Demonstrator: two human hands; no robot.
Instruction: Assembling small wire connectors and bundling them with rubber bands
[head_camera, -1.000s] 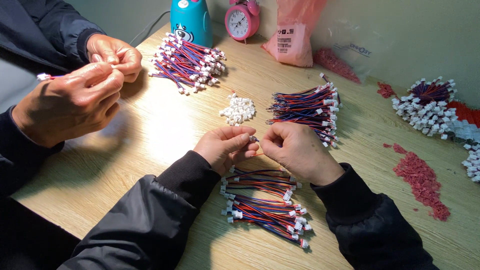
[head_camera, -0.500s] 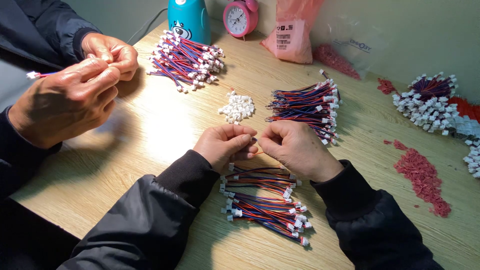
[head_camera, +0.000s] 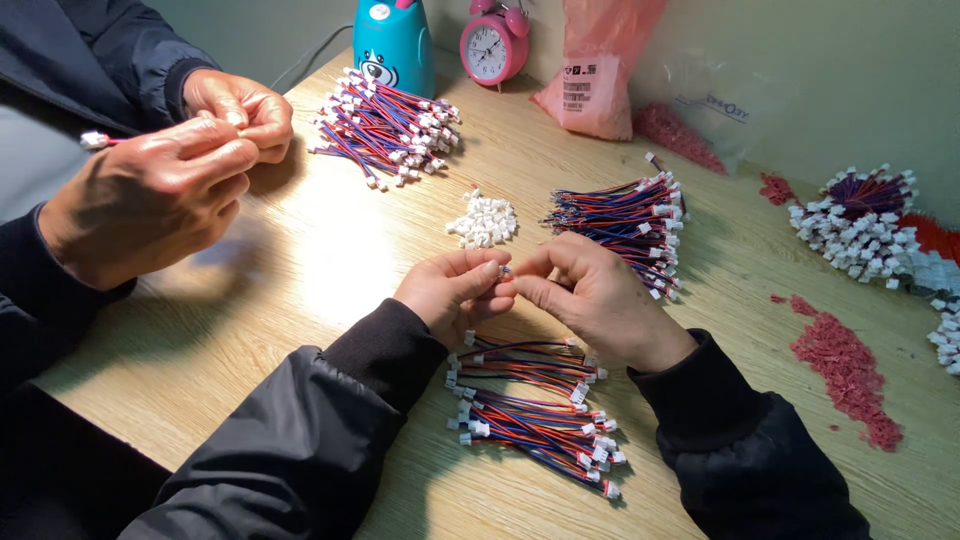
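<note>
Both hands, left and right, pinch one small connector; pink bag with white label at twelve o'clock on the bench.

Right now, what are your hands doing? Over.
Left hand and right hand meet fingertip to fingertip, pinching a small white plug. Wire bundle lies beneath the wrists. White plug pile just ahead, untouched.

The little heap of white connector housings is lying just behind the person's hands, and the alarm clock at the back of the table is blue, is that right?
Not quite: the alarm clock is pink, as the head view shows. The blue thing beside it is a bear-faced container. The white connector housings do lie just beyond the left hand and right hand.
</note>
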